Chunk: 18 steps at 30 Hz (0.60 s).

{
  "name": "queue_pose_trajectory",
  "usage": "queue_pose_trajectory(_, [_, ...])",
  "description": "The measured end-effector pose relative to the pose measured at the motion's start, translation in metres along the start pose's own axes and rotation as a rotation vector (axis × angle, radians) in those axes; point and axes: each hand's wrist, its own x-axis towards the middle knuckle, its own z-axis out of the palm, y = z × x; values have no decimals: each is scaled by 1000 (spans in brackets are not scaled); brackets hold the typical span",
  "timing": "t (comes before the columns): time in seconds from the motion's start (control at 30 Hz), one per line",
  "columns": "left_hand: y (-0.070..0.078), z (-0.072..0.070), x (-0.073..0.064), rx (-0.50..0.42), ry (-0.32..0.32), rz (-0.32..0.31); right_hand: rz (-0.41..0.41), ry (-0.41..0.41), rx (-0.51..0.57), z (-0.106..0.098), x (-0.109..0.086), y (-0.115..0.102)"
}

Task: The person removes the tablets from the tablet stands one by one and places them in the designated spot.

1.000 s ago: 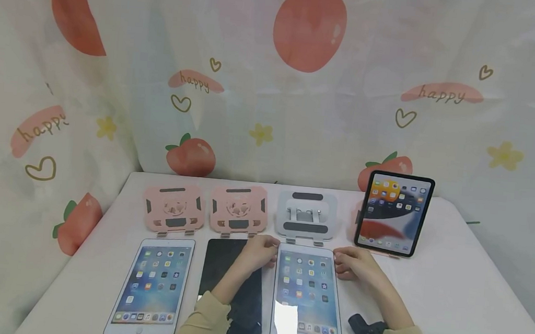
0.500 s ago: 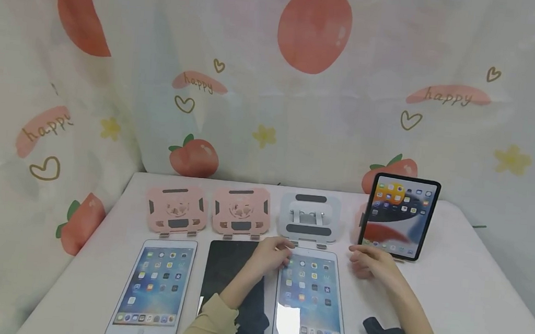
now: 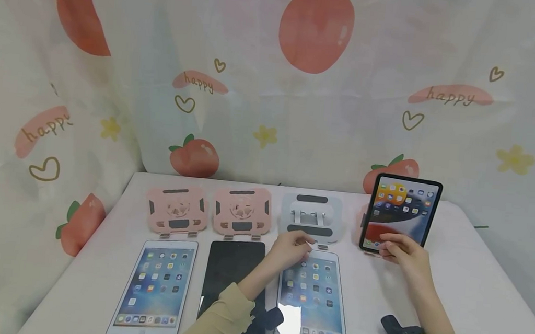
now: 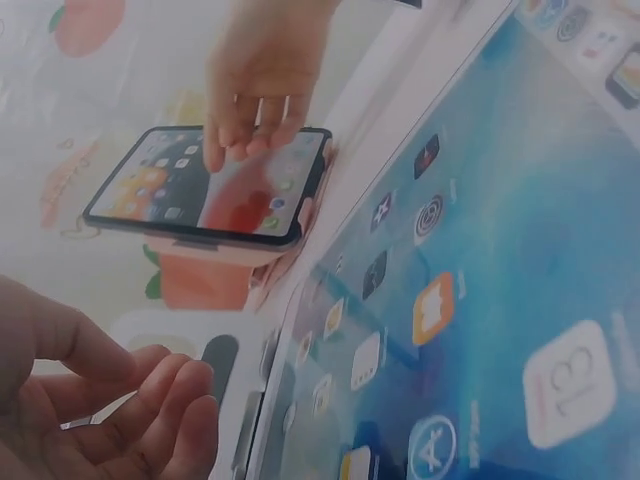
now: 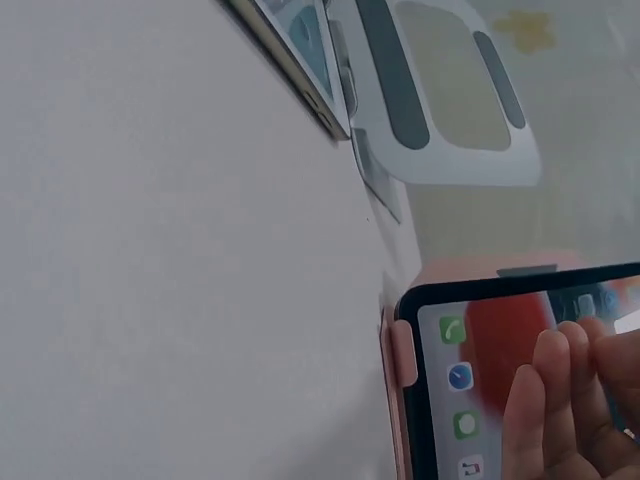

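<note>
Holding nothing, my left hand (image 3: 291, 249) hovers over the top edge of a white tablet (image 3: 315, 312), near a white tablet stand (image 3: 288, 209) behind it. Its fingers are loosely bent in the left wrist view. A black-framed tablet (image 3: 401, 209) leans upright on a pink stand (image 5: 404, 352) at the right. In front of its lower screen is my right hand (image 3: 409, 258), fingers loosely bent and nothing in them. The right wrist view shows those fingertips (image 5: 549, 345) close over the screen; whether they touch it I cannot tell.
Two pink tablet stands (image 3: 177, 210) stand in a row left of the white one. Before them lie a second white tablet (image 3: 154, 289) and a dark-screened tablet (image 3: 231, 269), partly under my left forearm. A fruit-print curtain (image 3: 239, 44) hangs behind the white table (image 3: 470, 288).
My right hand has left the right edge of the middle white tablet and moved right and up to the standing tablet. My left hand has drifted right, over that white tablet's top edge.
</note>
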Motion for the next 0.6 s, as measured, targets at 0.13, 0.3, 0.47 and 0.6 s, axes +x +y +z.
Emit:
queue_pose_trajectory(0.13, [4,9,8,25,-15,17,15,45,-45,-8,2,0])
queue_pose_trajectory(0.3, [10,17,18,51,-20,40,14,101,-80,-19,11,17])
queue_pose_trajectory(0.47, [23,22,26,35,-15,17,-9,155,-81,-35,30,51])
queue_pose_trajectory(0.6, [33,26,33,7,-11,-11,-12,200,-142,-49,32,47])
